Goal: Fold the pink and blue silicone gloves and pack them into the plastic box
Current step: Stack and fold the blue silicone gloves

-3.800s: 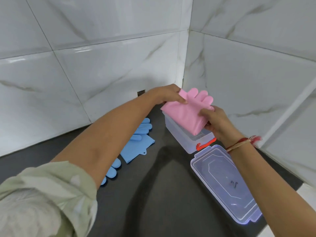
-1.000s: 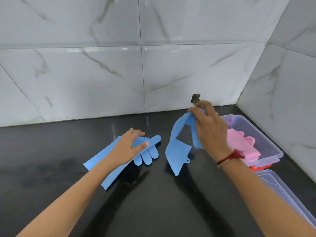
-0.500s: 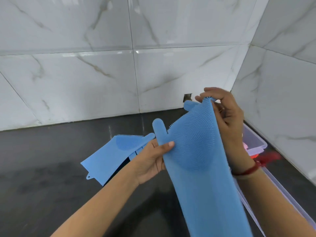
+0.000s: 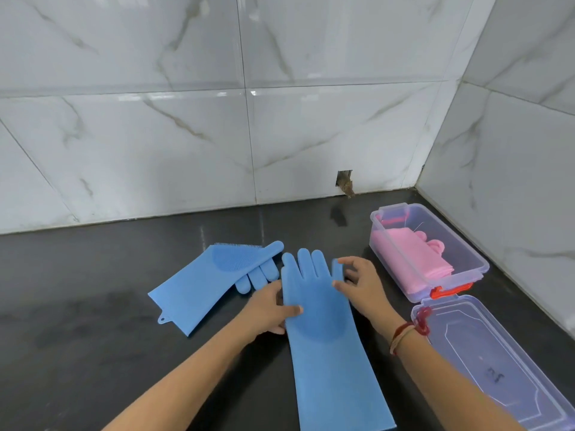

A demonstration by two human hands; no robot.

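Tabletop [image 4: 93, 337]: dark, glossy, set against white marble-look wall tiles.
Folded blue glove [image 4: 211, 284]: lies flat on the left, bristle patch up, fingertips pointing right.
Left hand [image 4: 267, 309]: rests on the left edge of the long glove, thumb on top, fingers loosely spread, gripping nothing.
Long blue glove [image 4: 323, 343]: laid out flat at centre, fingertips away from the person.
Right hand [image 4: 361, 287]: fingers spread, tips touching the glove's right edge.
Plastic box [image 4: 473, 262]: far right, open, holding the folded pink gloves [image 4: 410, 256].
Lid [image 4: 497, 362]: lies beside the box, nearer the person.
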